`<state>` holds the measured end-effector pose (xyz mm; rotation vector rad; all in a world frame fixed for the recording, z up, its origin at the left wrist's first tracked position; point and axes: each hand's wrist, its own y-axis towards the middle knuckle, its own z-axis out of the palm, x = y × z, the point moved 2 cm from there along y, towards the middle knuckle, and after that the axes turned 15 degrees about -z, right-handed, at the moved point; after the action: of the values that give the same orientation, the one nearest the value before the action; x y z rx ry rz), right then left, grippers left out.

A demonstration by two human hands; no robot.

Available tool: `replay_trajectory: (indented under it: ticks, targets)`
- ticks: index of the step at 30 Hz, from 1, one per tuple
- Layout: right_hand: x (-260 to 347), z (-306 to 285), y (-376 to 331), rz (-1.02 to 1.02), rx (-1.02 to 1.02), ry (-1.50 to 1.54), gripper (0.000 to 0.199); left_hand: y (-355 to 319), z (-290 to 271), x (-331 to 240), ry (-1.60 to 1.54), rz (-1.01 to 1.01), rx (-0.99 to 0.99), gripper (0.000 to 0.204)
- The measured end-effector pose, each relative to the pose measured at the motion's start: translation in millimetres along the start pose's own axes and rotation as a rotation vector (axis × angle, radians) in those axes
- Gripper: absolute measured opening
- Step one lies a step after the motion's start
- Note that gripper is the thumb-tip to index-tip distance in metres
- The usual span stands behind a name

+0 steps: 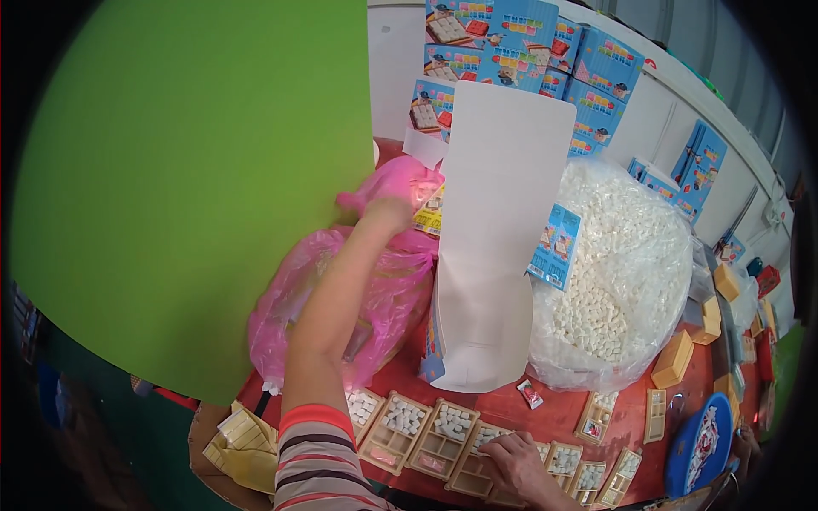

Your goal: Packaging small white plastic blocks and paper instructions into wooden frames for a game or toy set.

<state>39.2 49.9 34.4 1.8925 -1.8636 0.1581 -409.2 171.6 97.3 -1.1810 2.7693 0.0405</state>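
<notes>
My left arm stretches across the table, and my left hand (392, 215) is partly inside the opening of a pink plastic bag (400, 180). Its fingers are hidden there. Low in the view, my right hand (515, 464) lies over a row of small light-coloured compartment trays, its fingers extended and slightly bent, touching the tray (469, 470) beneath them. Nearby trays (399, 423) hold small white pieces in one section, and some have a pink packet in another. A larger pink see-through bag (294, 298) sits under my left forearm.
An opened white-lined box (503, 213) stands mid-table. Right of it is a big clear bag of small white pieces (596, 281). A blue basin (700, 447) stands far right. Blue printed boxes (511, 43) are stacked behind. A green panel (187, 170) fills the left side.
</notes>
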Motion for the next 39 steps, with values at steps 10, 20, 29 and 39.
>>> replay_trajectory:
  ticks: [10,20,29,39]
  targets:
    - [-9,-10,-15,0.17,-0.079,0.114,0.017,77,33,-10,-0.617,0.225,-0.216,0.023]
    - [-18,-12,-23,0.252,-0.084,0.091,0.017,101,69,-31,0.072,0.081,0.095,0.077]
    - [-20,-14,-34,0.282,-0.108,0.041,0.019,107,79,-44,-0.001,0.114,-0.073,0.04]
    - [-23,-5,-54,0.259,-0.072,-0.048,0.019,134,54,10,-0.935,-0.062,-0.22,0.023]
